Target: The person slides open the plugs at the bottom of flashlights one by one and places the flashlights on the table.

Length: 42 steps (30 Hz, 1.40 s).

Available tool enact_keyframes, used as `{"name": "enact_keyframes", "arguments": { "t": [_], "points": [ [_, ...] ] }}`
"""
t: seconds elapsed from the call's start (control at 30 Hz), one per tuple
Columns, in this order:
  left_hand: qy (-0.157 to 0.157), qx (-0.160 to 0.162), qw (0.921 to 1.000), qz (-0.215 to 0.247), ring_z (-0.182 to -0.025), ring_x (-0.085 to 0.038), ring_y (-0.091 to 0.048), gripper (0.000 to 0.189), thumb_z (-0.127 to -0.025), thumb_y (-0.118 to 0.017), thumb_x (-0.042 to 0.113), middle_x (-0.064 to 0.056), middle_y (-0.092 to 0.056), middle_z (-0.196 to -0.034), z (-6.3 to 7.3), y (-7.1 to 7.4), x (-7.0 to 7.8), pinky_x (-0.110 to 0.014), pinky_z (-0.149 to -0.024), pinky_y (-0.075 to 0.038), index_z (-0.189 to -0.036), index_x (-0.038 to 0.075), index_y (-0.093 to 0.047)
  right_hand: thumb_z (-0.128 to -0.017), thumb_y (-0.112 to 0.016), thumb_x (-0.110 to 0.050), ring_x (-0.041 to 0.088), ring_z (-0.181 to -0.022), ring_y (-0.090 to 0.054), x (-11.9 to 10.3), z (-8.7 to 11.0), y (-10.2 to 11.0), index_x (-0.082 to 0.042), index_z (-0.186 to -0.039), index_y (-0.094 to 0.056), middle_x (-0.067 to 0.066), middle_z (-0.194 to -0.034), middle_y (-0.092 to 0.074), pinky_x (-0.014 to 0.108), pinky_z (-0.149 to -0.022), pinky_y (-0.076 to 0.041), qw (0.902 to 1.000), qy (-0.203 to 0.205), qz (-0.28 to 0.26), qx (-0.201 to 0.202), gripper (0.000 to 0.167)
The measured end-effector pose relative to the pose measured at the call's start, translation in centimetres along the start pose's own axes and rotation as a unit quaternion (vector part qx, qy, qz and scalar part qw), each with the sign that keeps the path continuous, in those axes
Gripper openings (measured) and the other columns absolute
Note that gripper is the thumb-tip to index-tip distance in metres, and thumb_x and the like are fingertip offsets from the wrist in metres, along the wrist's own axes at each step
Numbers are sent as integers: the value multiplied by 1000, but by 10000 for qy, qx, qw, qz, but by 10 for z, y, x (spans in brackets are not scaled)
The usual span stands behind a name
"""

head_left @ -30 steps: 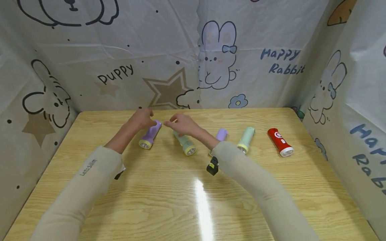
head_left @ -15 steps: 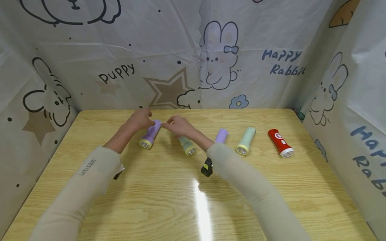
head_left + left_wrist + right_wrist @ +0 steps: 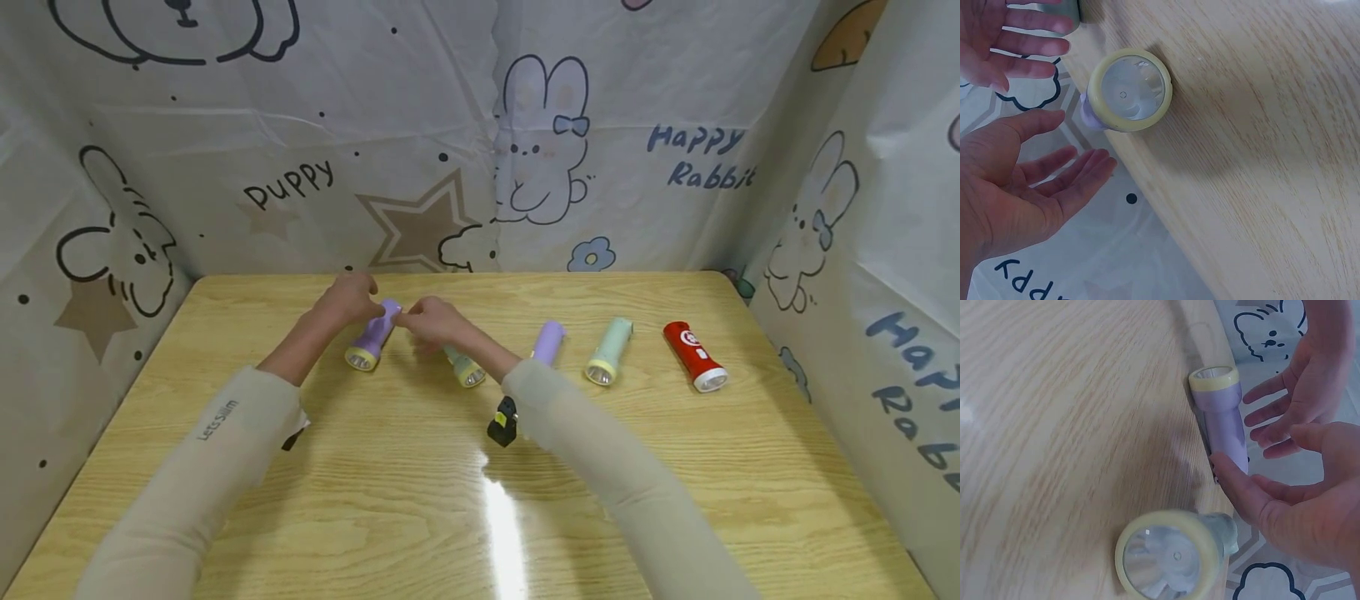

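1. Head view: left hand (image 3: 351,302) and right hand (image 3: 435,323) are apart, fingers loosely extended.
2. Purple flashlight (image 3: 372,340): between the hands; contact cannot be told.
3. Green flashlight (image 3: 467,370): partly hidden beneath the right hand.
4. Right of the right hand: second purple flashlight (image 3: 549,342), second green flashlight (image 3: 611,350), red flashlight (image 3: 694,357).
5. Backdrop (image 3: 360,100) beyond the hands: "PUPPY", "Happy Rabbit". Left sleeve (image 3: 225,450): lettering begins "Lets".

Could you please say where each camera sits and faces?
Head: on the head, facing forward, down at the table; left grip, right grip, sleeves show.
Left: on left wrist, facing the left purple torch; both grips show.
Right: on right wrist, facing it and a green torch; both grips show.
Wrist views share the purple torch.
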<state>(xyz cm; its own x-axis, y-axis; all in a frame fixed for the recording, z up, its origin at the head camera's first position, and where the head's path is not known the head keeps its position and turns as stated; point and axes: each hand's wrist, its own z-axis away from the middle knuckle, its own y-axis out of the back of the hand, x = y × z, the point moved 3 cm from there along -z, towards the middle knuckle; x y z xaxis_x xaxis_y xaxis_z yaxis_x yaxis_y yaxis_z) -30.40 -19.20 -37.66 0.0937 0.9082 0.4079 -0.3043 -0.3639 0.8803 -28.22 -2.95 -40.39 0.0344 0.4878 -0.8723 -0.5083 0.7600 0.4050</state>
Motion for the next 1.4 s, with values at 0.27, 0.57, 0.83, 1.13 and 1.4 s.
{"name": "enact_keyframes", "arguments": {
  "t": [0.27, 0.57, 0.83, 1.13, 1.4],
  "points": [
    [54, -31, 9999, -84, -122, -49, -48, 51, -94, -59, 15, -35, -47, -136, 4, 2, 0, -55, -99, -46, -132, -17, -48, -102, -59, -27, 34, -93, -63, 1, -5, -6, 12, -127, -54, 26, -117, -56, 44, -84, -58, 9934, -368, -1083, -124, 46],
    [90, -54, 9999, 56, -96, -41, -63, 51, -93, -59, 15, -36, -54, -128, 4, 0, -6, -45, -76, -56, -132, -16, -48, -101, -59, -21, 21, -70, -56, 0, -6, -10, 16, -126, -54, 25, -114, -55, 47, -86, -57, 9882, -451, -1461, -125, 44],
    [107, -102, 9999, 1, -85, -36, -64, 51, -92, -58, 17, -34, -57, -123, 3, -3, -11, -41, -68, -55, -131, -15, -49, -99, -62, -19, 25, -77, -61, 2, -11, -16, 15, -115, -57, 24, -115, -56, 44, -84, -58, 9846, -545, -1660, 97, 37],
    [142, -167, 9997, 54, -82, -34, -64, 53, -94, -57, 21, -34, -57, -123, 3, -5, -12, -39, -66, -55, -132, -15, -48, -96, -65, -12, 23, -71, -59, 2, -14, -24, -7, -70, -47, 8, -84, -50, 44, -83, -59, 9804, -631, -1816, 434, 32],
    [191, -281, 9994, 111, -89, -40, -66, 54, -96, -55, 22, -36, -55, -126, 6, -5, -13, -42, -72, -57, -133, -16, -46, -96, -63, -7, 18, -62, -51, 2, -16, -29, -7, -70, -47, 4, -68, -46, 45, -86, -57, 9758, -612, -2054, 426, 31]
  ]
}}
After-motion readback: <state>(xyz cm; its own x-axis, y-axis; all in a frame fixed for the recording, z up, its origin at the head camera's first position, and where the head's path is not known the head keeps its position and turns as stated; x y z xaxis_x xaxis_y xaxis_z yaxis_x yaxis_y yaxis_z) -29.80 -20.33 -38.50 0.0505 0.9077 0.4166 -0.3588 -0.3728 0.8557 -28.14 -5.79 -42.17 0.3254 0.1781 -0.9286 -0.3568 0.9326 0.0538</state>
